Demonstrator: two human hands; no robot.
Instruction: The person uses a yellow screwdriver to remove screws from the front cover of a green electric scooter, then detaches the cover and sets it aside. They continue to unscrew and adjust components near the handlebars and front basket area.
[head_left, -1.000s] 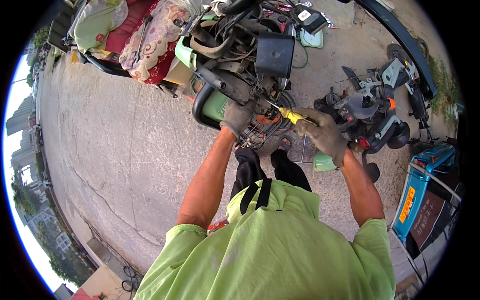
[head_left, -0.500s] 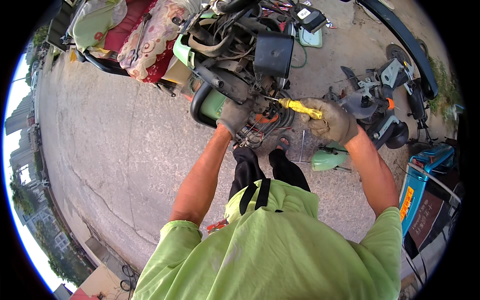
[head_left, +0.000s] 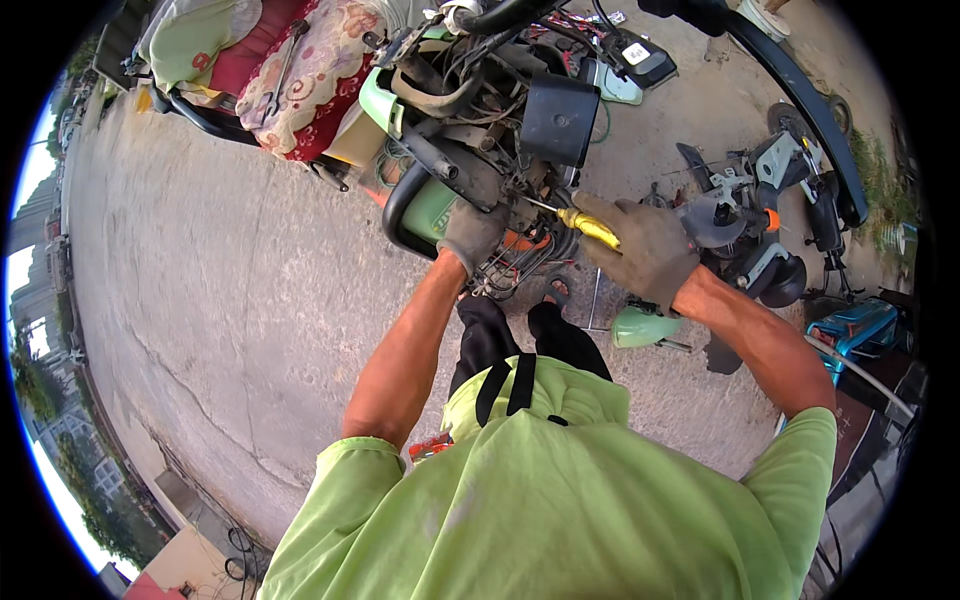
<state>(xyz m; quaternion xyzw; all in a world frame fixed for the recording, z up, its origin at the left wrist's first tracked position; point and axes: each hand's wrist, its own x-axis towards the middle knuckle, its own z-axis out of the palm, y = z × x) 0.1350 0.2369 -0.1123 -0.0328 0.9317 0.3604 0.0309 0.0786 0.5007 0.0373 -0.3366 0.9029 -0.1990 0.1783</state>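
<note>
- Right hand (head_left: 645,250), gloved, is closed round a yellow-handled screwdriver (head_left: 588,226); since a second ago it has been lifted and the tip set into the scooter frame (head_left: 480,150).
- Left hand (head_left: 470,235), gloved, is kept gripped on the wire bundle (head_left: 520,262) beneath.
- Fastener work judged underway.

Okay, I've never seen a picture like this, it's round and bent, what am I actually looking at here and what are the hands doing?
It is one view from a wide fisheye camera worn on a person's head, looking down, so straight edges curve. The green shirt at the bottom is the wearer's own. Both hands wear grey gloves. The right hand grips a yellow-handled screwdriver, its tip pointed into a stripped-down scooter with exposed wiring. The left hand rests on the scooter's frame. Around them on the concrete ground lie loose parts, including a pale green panel.
</note>
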